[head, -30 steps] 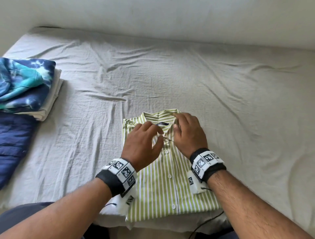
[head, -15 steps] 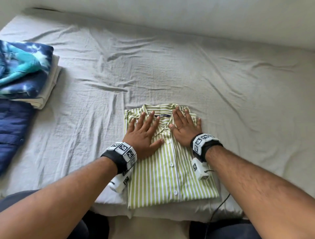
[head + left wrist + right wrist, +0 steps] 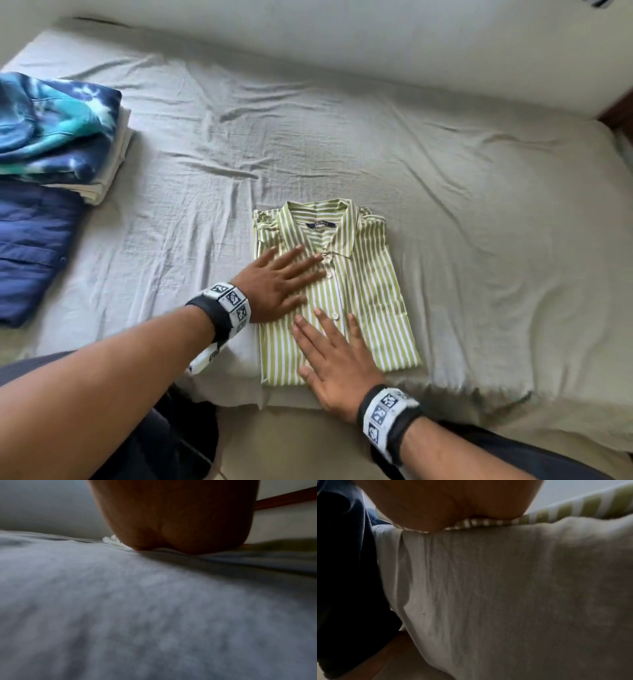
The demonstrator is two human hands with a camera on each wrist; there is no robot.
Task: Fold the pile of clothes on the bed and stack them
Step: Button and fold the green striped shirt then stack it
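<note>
The left wrist view is blurred; the heel of the left hand (image 3: 173, 516) fills its top and hides the fingers, and only a smeared green edge of the striped shirt (image 3: 283, 545) shows. In the right wrist view the right hand (image 3: 447, 503) is cut off by the top edge, its fingers hidden. In the head view the stack of folded clothes (image 3: 51, 133) and the navy garment (image 3: 27, 250) run off the left edge. The shirt's collar label (image 3: 321, 224) is too small to read.
</note>
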